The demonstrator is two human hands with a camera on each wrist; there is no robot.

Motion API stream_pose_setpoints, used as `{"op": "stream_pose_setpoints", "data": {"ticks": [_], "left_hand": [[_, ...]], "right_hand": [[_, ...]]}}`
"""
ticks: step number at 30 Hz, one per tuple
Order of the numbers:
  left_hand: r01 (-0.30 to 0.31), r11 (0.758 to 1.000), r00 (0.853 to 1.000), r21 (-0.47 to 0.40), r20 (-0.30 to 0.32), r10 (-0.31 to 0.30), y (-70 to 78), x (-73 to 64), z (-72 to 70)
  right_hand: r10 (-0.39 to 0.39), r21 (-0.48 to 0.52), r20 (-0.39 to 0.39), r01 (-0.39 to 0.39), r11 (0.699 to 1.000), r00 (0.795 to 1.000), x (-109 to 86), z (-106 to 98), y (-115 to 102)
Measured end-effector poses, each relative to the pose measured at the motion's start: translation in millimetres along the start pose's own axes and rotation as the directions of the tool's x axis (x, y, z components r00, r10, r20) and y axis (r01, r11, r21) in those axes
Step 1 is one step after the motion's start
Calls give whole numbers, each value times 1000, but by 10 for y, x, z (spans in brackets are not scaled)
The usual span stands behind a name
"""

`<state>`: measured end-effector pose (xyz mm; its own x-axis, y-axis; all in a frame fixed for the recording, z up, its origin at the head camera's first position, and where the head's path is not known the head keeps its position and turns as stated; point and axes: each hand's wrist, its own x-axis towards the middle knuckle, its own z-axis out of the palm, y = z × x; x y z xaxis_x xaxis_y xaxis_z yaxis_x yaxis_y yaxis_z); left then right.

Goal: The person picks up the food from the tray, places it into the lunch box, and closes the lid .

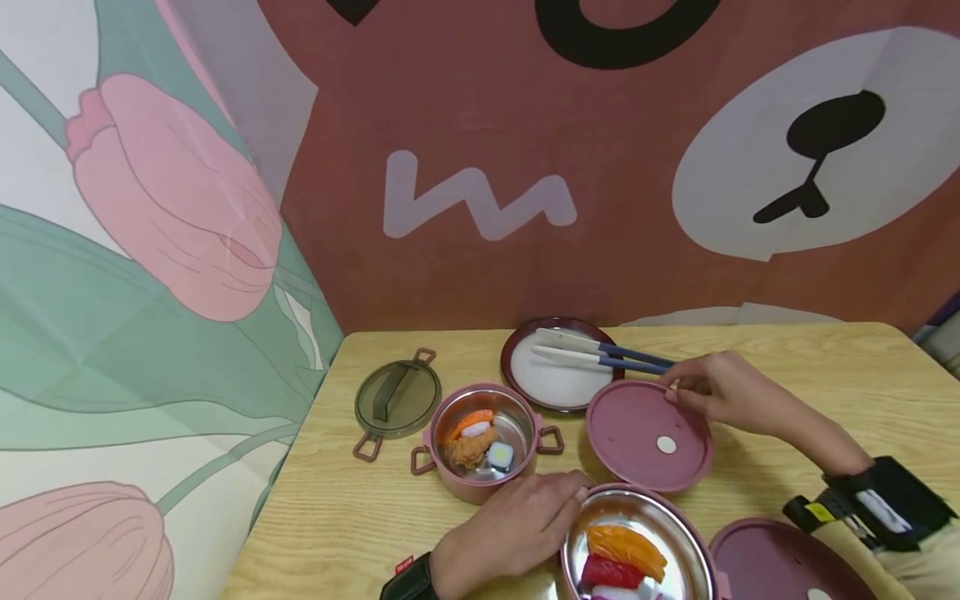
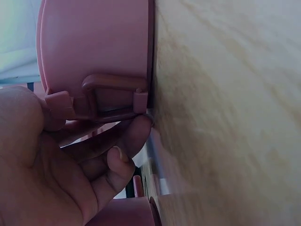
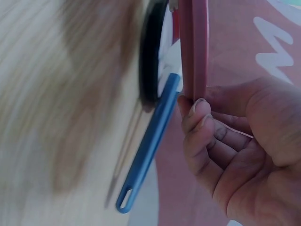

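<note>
My right hand (image 1: 720, 392) pinches the edge of a round pink lid (image 1: 648, 446), which is raised off the table in the right wrist view. My left hand (image 1: 521, 521) holds a pink pot (image 2: 99, 47) at its side, its fingers by the rim and handle (image 2: 115, 84). Inside that front pot lie orange salmon (image 1: 626, 546) and red tuna (image 1: 609, 572) toy sushi pieces. Behind the left hand stands a smaller pink pot (image 1: 465, 486) with a shrimp sushi piece (image 1: 474, 423), a fried piece (image 1: 472, 448) and a white cube-like piece (image 1: 500, 455).
A see-through lid (image 1: 408, 408) lies at the back left. At the back, a dark-rimmed white plate (image 1: 558, 383) bears two blue-handled utensils (image 1: 633, 358) with pale ends, their handles reaching past the rim. A second pink lid (image 1: 780, 554) lies at the front right.
</note>
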<state>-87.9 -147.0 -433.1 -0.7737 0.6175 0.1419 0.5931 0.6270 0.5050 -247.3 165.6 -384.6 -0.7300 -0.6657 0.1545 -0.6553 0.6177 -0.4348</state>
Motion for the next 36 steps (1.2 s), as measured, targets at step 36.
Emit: {"op": "stream_pose_setpoints", "data": {"ticks": [36], "left_hand": [[358,934,913,-10,-206,-352,-410,-367,-1170]], "right_hand": [[-98,227,74,79,971,992,1111,536,-909]]}}
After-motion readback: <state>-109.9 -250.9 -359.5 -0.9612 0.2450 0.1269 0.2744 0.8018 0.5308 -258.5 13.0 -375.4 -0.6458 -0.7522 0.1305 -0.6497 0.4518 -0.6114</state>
